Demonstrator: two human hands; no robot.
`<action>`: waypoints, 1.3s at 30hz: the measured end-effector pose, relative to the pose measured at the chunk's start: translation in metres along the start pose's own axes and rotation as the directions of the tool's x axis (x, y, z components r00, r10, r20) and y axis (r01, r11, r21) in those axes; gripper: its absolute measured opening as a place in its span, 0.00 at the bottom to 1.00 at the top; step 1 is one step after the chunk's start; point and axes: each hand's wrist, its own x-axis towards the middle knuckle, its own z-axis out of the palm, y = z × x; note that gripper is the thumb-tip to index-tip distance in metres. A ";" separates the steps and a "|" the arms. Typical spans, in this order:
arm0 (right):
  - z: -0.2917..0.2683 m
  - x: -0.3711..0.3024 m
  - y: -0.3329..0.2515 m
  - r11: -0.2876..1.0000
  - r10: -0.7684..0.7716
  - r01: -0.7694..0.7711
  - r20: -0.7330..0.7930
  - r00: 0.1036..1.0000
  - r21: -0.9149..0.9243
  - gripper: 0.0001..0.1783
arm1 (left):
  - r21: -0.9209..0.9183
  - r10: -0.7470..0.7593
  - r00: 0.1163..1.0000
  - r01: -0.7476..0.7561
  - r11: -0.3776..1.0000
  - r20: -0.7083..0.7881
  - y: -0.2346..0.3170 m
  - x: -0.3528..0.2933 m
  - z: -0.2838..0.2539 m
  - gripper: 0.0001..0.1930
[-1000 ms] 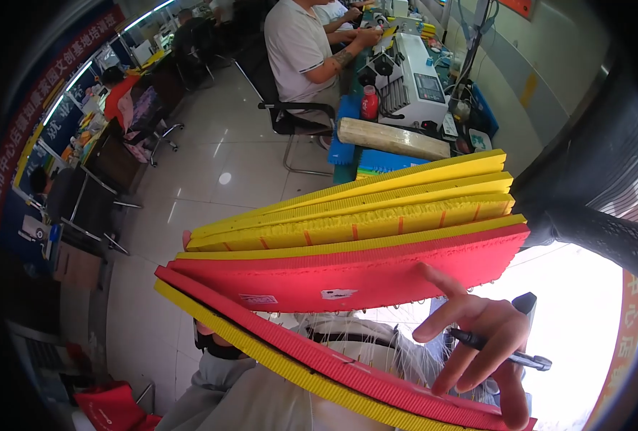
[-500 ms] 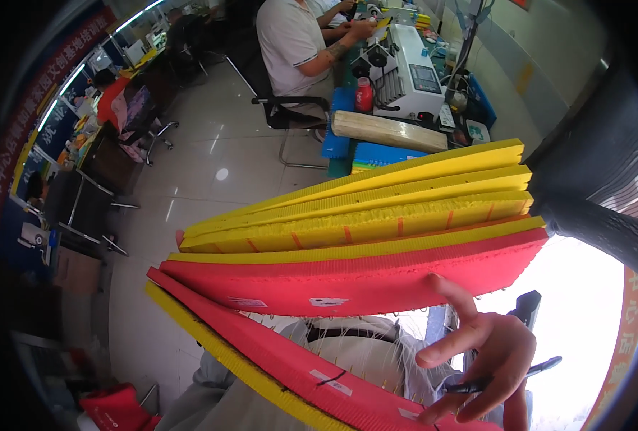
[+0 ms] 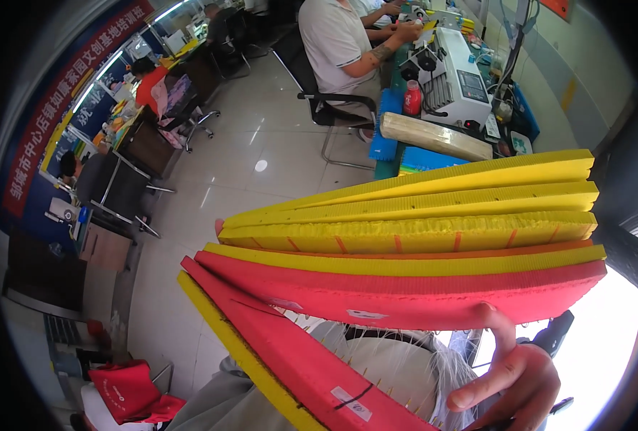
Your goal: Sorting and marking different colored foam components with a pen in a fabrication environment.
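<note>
In front of me is a thick stack of foam boards, with yellow boards (image 3: pixel 405 205) on the far side and a red board (image 3: pixel 419 298) nearer. A second red board (image 3: pixel 297 355), backed with yellow, spreads away from it in a V. Small golden pins or hooks and fine pale strands (image 3: pixel 452 373) line the gap. Of my left hand (image 3: pixel 219 227) only a fingertip shows, closed round the stack's left end. My right hand (image 3: pixel 513 384) has its index finger on the upper red board, while its other fingers hold a black pen (image 3: pixel 563 404), mostly hidden.
Beyond the stack, a green bench carries a white machine (image 3: pixel 455 82), a red bottle (image 3: pixel 412 98) and a wrapped long block (image 3: pixel 436 136). A person in a white shirt (image 3: pixel 337 39) sits there. Left are desks, chairs (image 3: pixel 107 187) and a red bag (image 3: pixel 121 391).
The boards and my right hand sit further right in view as the view has turned left. My right hand is lower, and the gap between the red boards looks wider.
</note>
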 end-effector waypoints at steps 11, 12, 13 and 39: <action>-0.002 0.010 -0.001 1.000 -0.017 0.017 0.020 1.000 0.020 0.22 | -0.040 0.008 0.999 -0.010 0.999 -0.034 -0.017 0.000 0.011 0.45; -0.005 0.009 -0.001 0.999 0.008 -0.010 0.047 0.999 0.038 0.21 | -0.039 0.028 0.999 -0.029 0.999 -0.028 -0.017 0.005 0.012 0.45; -0.008 0.008 -0.001 0.998 0.032 -0.036 0.075 0.997 0.053 0.21 | -0.037 0.050 0.999 -0.050 0.998 -0.021 -0.016 0.010 0.011 0.45; 0.015 0.020 0.027 0.893 0.267 -0.303 -0.153 0.952 -0.331 0.14 | -0.089 -0.053 0.999 0.052 0.995 -0.012 -0.003 0.002 0.027 0.51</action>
